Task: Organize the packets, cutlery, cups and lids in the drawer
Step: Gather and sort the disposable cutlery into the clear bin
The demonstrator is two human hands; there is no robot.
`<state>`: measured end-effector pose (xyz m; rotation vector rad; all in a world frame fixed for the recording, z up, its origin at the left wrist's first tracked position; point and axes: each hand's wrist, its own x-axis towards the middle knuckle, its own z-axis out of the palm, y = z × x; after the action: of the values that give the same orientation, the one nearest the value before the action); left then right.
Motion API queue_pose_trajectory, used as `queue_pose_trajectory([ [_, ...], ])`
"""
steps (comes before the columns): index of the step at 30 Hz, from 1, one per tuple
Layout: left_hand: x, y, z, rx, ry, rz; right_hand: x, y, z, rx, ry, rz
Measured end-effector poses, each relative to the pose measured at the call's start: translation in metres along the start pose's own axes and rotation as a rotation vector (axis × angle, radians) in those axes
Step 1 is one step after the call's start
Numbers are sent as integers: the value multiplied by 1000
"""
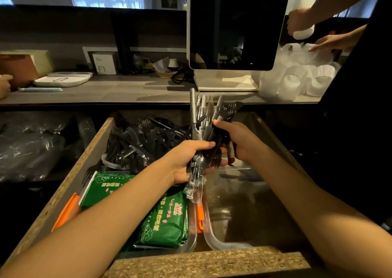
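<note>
Head view: a bundle of cutlery (209, 127) is held upright above the open drawer (70, 178). The left hand (191, 161) grips its lower part with fingers curled; the right hand (237, 140) clasps it from the side. Green packets (163, 220) are seen in a clear tray (192, 242) below; loose black cutlery (144, 142) is piled further back.

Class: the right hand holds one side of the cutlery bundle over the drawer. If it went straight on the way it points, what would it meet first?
Probably the monitor: the right hand points up and away past the cutlery bundle. Depth is unclear.
</note>
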<state>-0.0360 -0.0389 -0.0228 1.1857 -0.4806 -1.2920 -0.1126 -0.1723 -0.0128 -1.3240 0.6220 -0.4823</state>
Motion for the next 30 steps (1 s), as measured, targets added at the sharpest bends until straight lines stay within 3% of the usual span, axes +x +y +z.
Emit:
queue_pose_trajectory([
  [7, 6, 0, -2, -3, 82, 11, -3, -6, -9, 84, 48, 28],
  [14, 9, 5, -9, -128, 132, 56, -2, -17, -32, 147, 204, 82],
  [18, 11, 6, -14, -171, 134, 87, 9, -15, -58, -29, 272, 126],
  [23, 18, 3, -17, -230, 152, 71, 35, 7, -76, -267, 427, 7],
  [27, 19, 2, -18, -283, 169, 99, 47, 15, -80, -486, 413, -77],
  [30, 20, 1, -19, -272, 186, 85, 44, 17, -79, -771, 351, -16],
])
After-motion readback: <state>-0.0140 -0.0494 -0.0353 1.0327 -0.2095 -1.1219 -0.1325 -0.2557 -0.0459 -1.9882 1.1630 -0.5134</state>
